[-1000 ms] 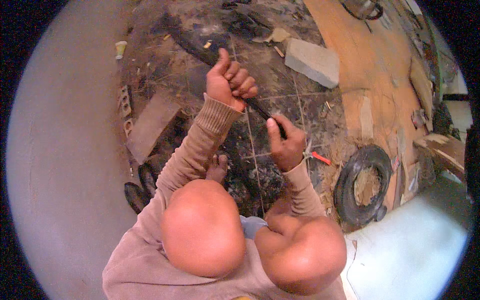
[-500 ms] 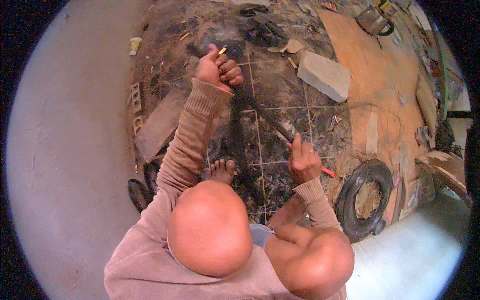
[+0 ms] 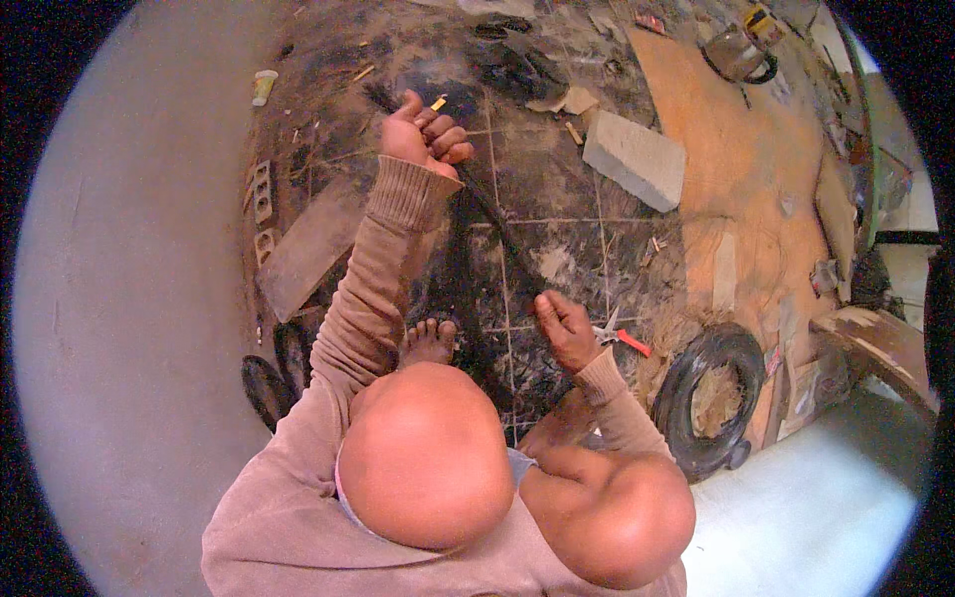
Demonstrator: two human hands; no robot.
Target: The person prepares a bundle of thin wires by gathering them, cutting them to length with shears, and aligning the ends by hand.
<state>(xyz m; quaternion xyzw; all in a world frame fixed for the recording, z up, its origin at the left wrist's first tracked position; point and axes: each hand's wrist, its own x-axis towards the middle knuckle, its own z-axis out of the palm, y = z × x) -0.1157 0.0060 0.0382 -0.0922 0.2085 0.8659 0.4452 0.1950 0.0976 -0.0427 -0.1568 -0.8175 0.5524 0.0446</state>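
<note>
I squat over a dirty tiled floor (image 3: 557, 199), with my knees at the bottom of the view. My left hand (image 3: 426, 134) is stretched out ahead and shut on the far part of a long dark rod (image 3: 494, 221). The rod runs slantwise down to my right hand (image 3: 565, 326), which is shut on its near end, close to my right knee. A short piece of the rod sticks out past the left hand. My bare foot (image 3: 430, 343) rests on the floor beside the rod.
A grey block (image 3: 635, 159) lies ahead to the right. Red-handled pliers (image 3: 622, 338) lie just right of my right hand, and a black wire coil (image 3: 704, 398) beyond them. A plywood sheet (image 3: 756, 169) is at right, a flat board (image 3: 308, 249) and dark sandals (image 3: 264, 383) at left.
My left hand has slid outward along the rod, away from me. My right hand has drawn back toward my knee, so the two hands are now far apart.
</note>
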